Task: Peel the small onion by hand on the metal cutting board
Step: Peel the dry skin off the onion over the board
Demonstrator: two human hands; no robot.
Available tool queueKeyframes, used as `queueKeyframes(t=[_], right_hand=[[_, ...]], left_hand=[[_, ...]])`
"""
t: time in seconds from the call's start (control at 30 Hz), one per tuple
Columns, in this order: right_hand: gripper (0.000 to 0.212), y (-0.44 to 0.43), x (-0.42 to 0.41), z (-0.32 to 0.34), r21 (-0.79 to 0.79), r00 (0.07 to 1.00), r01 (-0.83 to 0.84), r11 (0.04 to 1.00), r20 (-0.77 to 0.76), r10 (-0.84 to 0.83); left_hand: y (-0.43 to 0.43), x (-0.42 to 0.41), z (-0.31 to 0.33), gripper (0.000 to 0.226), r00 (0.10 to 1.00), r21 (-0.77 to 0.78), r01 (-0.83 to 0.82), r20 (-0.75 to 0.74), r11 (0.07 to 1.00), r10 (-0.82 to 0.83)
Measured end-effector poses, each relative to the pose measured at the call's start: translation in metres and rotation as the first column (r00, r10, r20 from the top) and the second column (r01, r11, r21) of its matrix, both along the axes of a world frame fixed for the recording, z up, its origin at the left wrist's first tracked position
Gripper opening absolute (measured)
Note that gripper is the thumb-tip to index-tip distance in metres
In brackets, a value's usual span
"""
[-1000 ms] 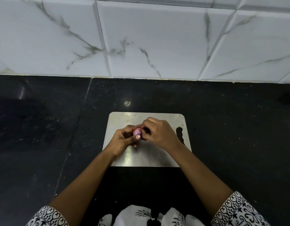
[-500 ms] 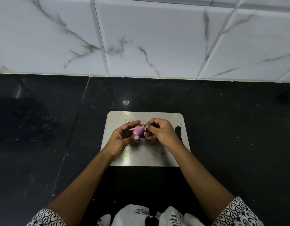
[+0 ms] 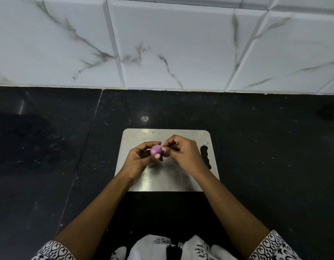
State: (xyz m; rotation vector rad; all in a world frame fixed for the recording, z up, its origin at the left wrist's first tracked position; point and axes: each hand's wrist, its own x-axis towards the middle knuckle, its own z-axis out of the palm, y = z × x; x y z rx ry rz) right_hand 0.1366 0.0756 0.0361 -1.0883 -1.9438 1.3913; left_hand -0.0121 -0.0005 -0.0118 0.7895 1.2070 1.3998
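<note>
Grip: the left hand (image 3: 139, 158) cradles the small onion (image 3: 157, 149) between thumb and curled fingers; the right hand (image 3: 183, 152) has its fingertips pinched together right at the onion's right side, though whether they hold a bit of skin cannot be told.
Onion: small, round, purple, with a paler pink patch on its upper left; held just above the middle of the metal cutting board (image 3: 168, 181), not resting on it.
Board: a brushed steel rectangle with rounded corners and a wavy handle slot (image 3: 206, 156) along its right edge, partly hidden by the right wrist; it lies flat on the black counter (image 3: 265, 156).
Counter: dark speckled stone, with a seam running down its left part.
Wall: white marble-look tiles (image 3: 171, 44) with grey veins behind the counter.
Sleeves: black-and-white patterned cuffs (image 3: 271, 246) at the bottom corners.
</note>
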Motion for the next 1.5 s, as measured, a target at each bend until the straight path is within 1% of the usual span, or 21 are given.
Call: queueKeyframes(t=[0.07,0.1,0.17,0.23,0.37,0.5,0.57,0.63,0.73,0.83,0.9,0.97,1.03,1.07,1.2,1.37,1.5], right_hand=[[0.004,-0.001,0.001,0.000,-0.033,1.000,0.011,0.999,-0.025,-0.012],[0.005,-0.001,0.001,-0.001,-0.059,0.999,0.019,0.998,-0.038,-0.021],[0.005,-0.001,0.001,-0.003,-0.111,0.998,0.031,0.993,-0.059,-0.038],[0.006,-0.001,0.000,-0.007,-0.146,0.995,0.042,0.988,-0.079,-0.054],[0.006,0.001,-0.002,-0.008,-0.196,0.989,0.078,0.978,-0.111,-0.101],[0.005,0.000,-0.005,-0.005,-0.318,0.969,0.104,0.942,-0.182,-0.169],[0.007,-0.001,-0.008,-0.006,-0.368,0.959,0.129,0.921,-0.191,-0.211],[0.008,-0.002,-0.009,-0.006,-0.393,0.961,0.106,0.913,-0.196,-0.196],[0.019,-0.005,-0.010,-0.006,-0.376,0.980,0.035,0.926,-0.169,-0.106],[0.011,-0.004,-0.013,-0.007,-0.288,0.985,0.083,0.954,-0.122,-0.122],[0.008,-0.003,-0.015,-0.006,-0.296,0.984,0.075,0.952,-0.135,-0.119],[0.010,-0.003,-0.016,-0.005,-0.287,0.985,0.049,0.957,-0.147,-0.094],[0.008,-0.004,-0.015,-0.003,-0.260,0.986,0.028,0.965,-0.149,-0.069],[0.008,-0.004,-0.015,-0.002,-0.250,0.986,0.028,0.968,-0.151,-0.067],[0.009,-0.001,-0.014,0.000,-0.242,0.986,0.050,0.969,-0.140,-0.086],[0.008,-0.004,-0.019,-0.005,-0.266,0.989,0.065,0.962,-0.115,-0.099],[0.009,0.001,-0.015,-0.005,-0.407,0.965,0.108,0.907,-0.175,-0.194]], left_hand=[[0.001,-0.002,-0.001,0.042,0.999,0.000,-0.003,0.036,1.000,0.003],[0.001,-0.003,-0.002,0.046,0.998,0.002,0.001,0.063,1.000,-0.001],[0.001,-0.005,-0.002,0.062,0.994,0.000,0.015,0.110,1.000,-0.015],[0.001,-0.006,-0.002,0.067,0.990,0.006,0.030,0.139,1.000,-0.030],[0.002,-0.008,-0.001,0.064,0.979,0.028,0.046,0.195,0.999,-0.050],[0.001,-0.010,-0.002,0.061,0.971,0.045,0.051,0.231,0.998,-0.060],[0.001,-0.011,-0.003,0.062,0.967,0.046,0.050,0.247,0.998,-0.060],[0.001,-0.011,-0.002,0.062,0.965,0.054,0.052,0.253,0.997,-0.064],[0.001,-0.010,-0.002,0.063,0.964,0.068,0.061,0.255,0.996,-0.076],[0.000,-0.008,-0.002,0.068,0.970,0.052,0.054,0.236,0.997,-0.065],[0.000,-0.007,-0.002,0.068,0.978,0.045,0.028,0.205,0.999,-0.037],[0.000,-0.005,-0.001,0.065,0.989,0.046,-0.003,0.151,0.999,-0.003],[-0.001,-0.003,-0.001,0.055,0.991,0.039,-0.050,0.125,0.998,0.045],[-0.001,-0.002,0.000,0.052,0.989,0.035,-0.071,0.131,0.997,0.066],[0.001,-0.001,-0.002,0.063,0.975,0.042,-0.089,0.207,0.995,0.079],[0.001,-0.005,-0.004,0.059,0.963,0.059,-0.057,0.266,0.997,0.040],[0.001,-0.007,-0.005,0.059,0.960,0.050,-0.056,0.276,0.997,0.040]])
